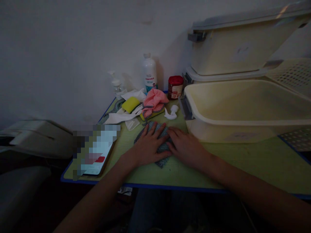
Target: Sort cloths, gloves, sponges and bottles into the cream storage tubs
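A grey-blue checked cloth (161, 163) with a dark-and-white edge lies on the green table (148, 174), partly covered by both hands. My left hand (148, 145) rests flat on it, fingers spread and pointing away from me. From the right, my right hand (186, 146) lies palm down over the cloth's edge, its fingers stretched toward the left hand and its thumb apart. The fingertips of the two hands nearly meet. Just beyond them are a pink cloth (155, 99) on a yellow sponge (159, 113) and a small white nozzle-like piece (171, 112).
A lit phone (102, 152) lies at the left. Behind stand a white bottle (149, 72), a clear pump bottle (117, 86) and a red package (175, 87). Another yellow sponge (130, 104) sits on white cloths. An open cream bin (243, 129) and a lidded bin (233, 48) occupy the right.
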### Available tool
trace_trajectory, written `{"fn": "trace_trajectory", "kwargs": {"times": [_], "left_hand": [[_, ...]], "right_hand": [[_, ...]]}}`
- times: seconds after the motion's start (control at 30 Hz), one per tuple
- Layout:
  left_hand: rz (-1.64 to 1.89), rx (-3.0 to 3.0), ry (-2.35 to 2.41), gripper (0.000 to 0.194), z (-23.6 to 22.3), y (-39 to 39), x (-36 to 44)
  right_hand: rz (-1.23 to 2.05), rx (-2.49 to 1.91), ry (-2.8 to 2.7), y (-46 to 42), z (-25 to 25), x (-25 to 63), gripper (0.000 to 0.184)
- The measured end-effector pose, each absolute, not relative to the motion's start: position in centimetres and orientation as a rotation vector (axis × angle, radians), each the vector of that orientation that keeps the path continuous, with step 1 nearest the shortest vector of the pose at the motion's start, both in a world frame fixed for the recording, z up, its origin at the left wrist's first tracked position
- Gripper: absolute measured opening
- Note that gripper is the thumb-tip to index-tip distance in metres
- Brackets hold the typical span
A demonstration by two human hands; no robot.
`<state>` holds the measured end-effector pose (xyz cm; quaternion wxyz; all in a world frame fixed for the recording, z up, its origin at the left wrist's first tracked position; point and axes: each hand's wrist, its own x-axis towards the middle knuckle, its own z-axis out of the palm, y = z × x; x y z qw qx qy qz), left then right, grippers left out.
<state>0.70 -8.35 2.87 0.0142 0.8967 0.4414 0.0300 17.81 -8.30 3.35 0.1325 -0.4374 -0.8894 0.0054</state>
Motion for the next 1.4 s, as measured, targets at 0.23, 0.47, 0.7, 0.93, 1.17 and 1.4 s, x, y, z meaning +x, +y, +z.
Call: {"fn": "trace_trajectory", "kwargs": {"times": [0.23, 0.47, 0.7, 0.93, 1.17, 1.4], "left_hand": [[0.076, 2.791, 1.406, 0.071, 2.9, -8.5, 0.8], [0.137, 2.783, 1.383, 0.077, 2.8, -8.3, 0.2], [0.354, 2.691, 1.215, 0.045, 4.0, -8.5, -0.6], [0.312, 2.625, 1.279, 0.017, 4.9, -8.3, -0.7], [0.298, 2.635, 1.544, 0.022, 4.9, -7.7, -0.8], [0.27, 2.678, 1.617, 0.023, 4.6, -7.5, -0.8]], "right_hand": [[-0.212, -1.307, -2.667, -8.6, 2.9, 17.8, 0.043], [-0.081, -1.364, -2.632, -8.9, 4.0, 17.8, 0.032], [-0.327, -1.175, -2.673, -8.8, 4.4, 18.0, 0.017], [-0.211, -1.065, -2.718, -9.0, 4.9, 17.9, 0.021], [0.431, -0.698, -2.821, -9.8, 5.6, 17.8, 0.025], [0.675, -0.411, -2.831, -10.6, 5.2, 17.3, 0.028]]}}
